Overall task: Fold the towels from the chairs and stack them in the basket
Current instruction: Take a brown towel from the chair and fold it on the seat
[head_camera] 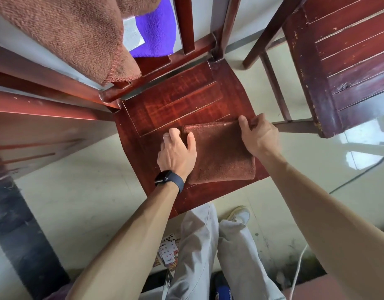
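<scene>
A brown folded towel [219, 154] is lying flat on the seat of a red wooden chair [182, 100], toward the seat's front right part. The person is standing over it, both bare arms reaching down and forward.

The left hand [177, 152] is resting palm down on the towel's left edge, fingers spread and curling over the far left corner, thumb lying on the cloth. Its grip is loose, pressing rather than pinching. A dark watch [168, 178] is sitting on that wrist.

The right hand [259, 135] is coming in from the right, wrist bent, and its grip is closing on the towel's far right corner: the thumb is on top of the cloth and the fingers are tucking under the edge.

Another brown towel [67, 33] is hanging over the chair back at upper left, with a purple towel [156, 29] draped just behind it. A second, darker chair [342, 61] is standing to the right, apart from the first. Pale trousers [199, 245] and a white shoe [239, 215] are showing below the seat, on a glossy floor [82, 191].
</scene>
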### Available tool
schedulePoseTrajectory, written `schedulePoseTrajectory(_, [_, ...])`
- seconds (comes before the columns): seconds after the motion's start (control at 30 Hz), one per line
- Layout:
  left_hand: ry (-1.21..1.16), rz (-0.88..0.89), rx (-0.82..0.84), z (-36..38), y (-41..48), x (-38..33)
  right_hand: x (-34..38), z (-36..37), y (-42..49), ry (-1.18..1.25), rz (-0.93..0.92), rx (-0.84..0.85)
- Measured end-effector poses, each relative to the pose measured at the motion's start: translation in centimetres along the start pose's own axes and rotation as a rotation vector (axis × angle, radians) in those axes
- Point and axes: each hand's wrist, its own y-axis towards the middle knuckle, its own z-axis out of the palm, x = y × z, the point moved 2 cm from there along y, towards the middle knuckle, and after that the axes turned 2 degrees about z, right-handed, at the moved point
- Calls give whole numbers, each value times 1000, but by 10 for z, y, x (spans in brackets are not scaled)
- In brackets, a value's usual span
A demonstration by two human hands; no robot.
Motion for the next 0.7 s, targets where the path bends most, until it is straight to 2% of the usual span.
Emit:
schedulePoseTrajectory(0.1, [143, 265, -182, 7, -23, 5, -5, 2, -30, 78, -77, -244])
schedulePoseTrajectory(0.17, [197, 474, -126, 17, -39, 2, -8, 11, -59, 20, -256, -334])
schedulePoseTrajectory(0.23, [218, 575, -14, 28, -47, -2, -13, 29, -77, -119, -462, -243])
schedulePoseTrajectory(0.3, [238, 567, 36, 38, -45, -1, -19, 44, -75, -265, -581, -140])
schedulePoseTrajectory(0.4, [256, 480, 64, 49, -30, 12, -27, 53, -53, -386, -594, -65])
schedulePoseTrajectory(0.5, [239, 451, 78, 55, -24, 17, -37, 55, -43, -410, -582, -61])
schedulePoseTrajectory(0.57, [210, 416, 76, 57, -25, 16, -39, 56, -46, -363, -481, -91])
schedulePoseTrajectory(0.7, [120, 217, 60, 41, -22, 27, -41, 48, -56, -181, -178, -113])
